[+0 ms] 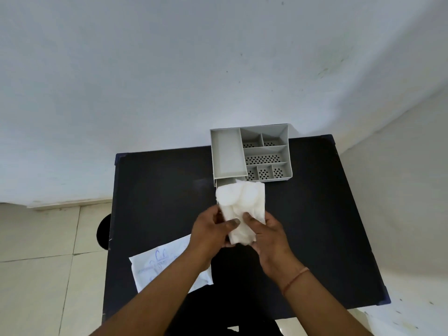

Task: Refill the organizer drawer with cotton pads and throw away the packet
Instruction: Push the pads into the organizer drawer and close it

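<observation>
Dark table (315,214) under grey organizer (228,154), packet (155,265).

A dark, matte rectangular table with blue corner caps (155,190) stands pushed against a pale blue-white painted wall (169,69), which bears faint scuffs and specks. Glossy cream floor tiles with thin grout lines (36,238) spread at left, where a round black object (104,232) shows partly from beneath the table's edge. Soft, even light fills the room.
</observation>
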Available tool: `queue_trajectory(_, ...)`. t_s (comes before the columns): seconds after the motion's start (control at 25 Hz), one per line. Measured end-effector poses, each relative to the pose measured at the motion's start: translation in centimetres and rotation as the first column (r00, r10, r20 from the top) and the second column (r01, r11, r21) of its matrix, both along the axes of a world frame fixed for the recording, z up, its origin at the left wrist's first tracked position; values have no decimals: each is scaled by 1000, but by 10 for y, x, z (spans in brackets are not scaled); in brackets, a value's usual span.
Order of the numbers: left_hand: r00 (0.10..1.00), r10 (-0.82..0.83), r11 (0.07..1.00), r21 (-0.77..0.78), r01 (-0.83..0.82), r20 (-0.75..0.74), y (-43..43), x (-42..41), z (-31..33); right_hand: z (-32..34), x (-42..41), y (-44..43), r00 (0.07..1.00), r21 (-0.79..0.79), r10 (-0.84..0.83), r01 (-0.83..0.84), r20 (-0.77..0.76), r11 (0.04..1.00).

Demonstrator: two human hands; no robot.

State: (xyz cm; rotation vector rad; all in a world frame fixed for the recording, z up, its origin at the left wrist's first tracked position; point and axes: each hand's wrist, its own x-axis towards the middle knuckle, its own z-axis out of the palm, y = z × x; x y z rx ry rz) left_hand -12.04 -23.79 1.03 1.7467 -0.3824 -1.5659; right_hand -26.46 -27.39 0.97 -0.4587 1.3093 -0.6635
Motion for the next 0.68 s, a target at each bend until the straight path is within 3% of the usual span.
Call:
queue_trajectory(0.12, 948, -127, 992, 57, 115, 292, -19, 18, -17, -12, 6, -14, 916, -74, 212, -251, -339, 965)
queue_trajectory(0.28, 780, -376, 924, 140, 356, 499, -44, 32, -31, -39, 8, -43, 614, -167, 322, -605, -720, 779)
queue_trajectory(0.44, 513, -465, 848, 195, 493, 722, -67, 31, -45, -57, 20, -70, 415, -178, 279, -777, -866, 603)
queue_trajectory(0.6, 304, -484, 795, 267, 545, 821, -63, 26, -57, -69, 26, -70, 90, -23, 137, -904, -987, 428)
queue_trajectory(0.68, 286, -486, 797, 286, 531, 826, -57, 28, -63, -73, 24, -65, 75, -18, 107, -891, -991, 454)
